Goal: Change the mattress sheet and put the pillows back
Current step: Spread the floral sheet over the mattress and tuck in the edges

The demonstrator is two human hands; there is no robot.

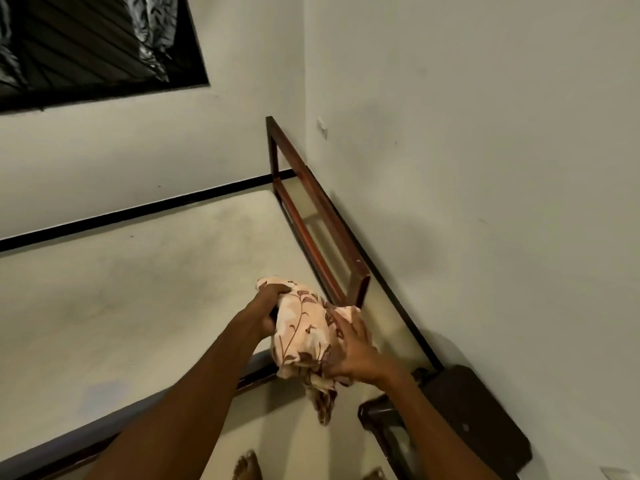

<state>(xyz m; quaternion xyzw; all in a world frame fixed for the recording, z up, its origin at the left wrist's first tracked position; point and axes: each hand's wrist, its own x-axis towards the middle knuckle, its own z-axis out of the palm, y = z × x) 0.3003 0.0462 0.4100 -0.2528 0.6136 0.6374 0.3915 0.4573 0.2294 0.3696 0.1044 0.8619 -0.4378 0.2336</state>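
A bundled cream sheet with a brown leaf print (304, 327) is held in the air over the near corner of the bare mattress (138, 292). My left hand (268, 308) grips the bundle's upper left side, fingers curled over its top. My right hand (349, 351) clutches its lower right side, with a loose end of cloth hanging below. The mattress is pale, uncovered and lies on a dark wooden bed frame (256, 375). No pillows are in view.
A reddish wooden headboard (311, 216) stands against the right wall. A dark wooden chair (467, 417) sits at the lower right beside the bed. A dark window with a curtain (86, 43) is at the upper left. My bare feet (246, 465) stand on the floor.
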